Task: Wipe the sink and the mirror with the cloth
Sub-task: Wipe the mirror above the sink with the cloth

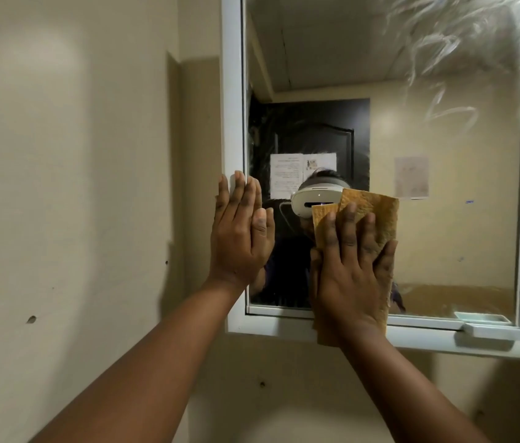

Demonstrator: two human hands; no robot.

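The right hand (349, 266) lies flat against the mirror (428, 155), fingers straight and slightly spread, pressing a yellow-brown cloth (377, 215) onto the lower middle of the glass. The cloth is folded; its top edge and right side stick out beyond the fingertips, and its lower end hangs past the bottom of the glass, over the white frame (233, 123) and a little below it. The left hand (241, 228) is held open as well, fingers straight and close together, palm toward the mirror's lower left corner, with its fingertips over the inner edge of the frame's left side; whether the palm actually touches the surface cannot be told. It holds nothing. Both forearms reach up from the bottom of the view. Pale streaky smears (450, 49) cover the upper right part of the glass. The mirror reflects a dark door (316, 135) with paper sheets (287, 174) on it, another sheet (411, 177) on a beige wall, and the person's white head-worn camera (314, 199), partly hidden behind the cloth. A small white ledge (492, 330) sits on the bottom frame at the right. The cream wall (70, 187) left of the mirror has a few small holes in it. The sink is not in view.
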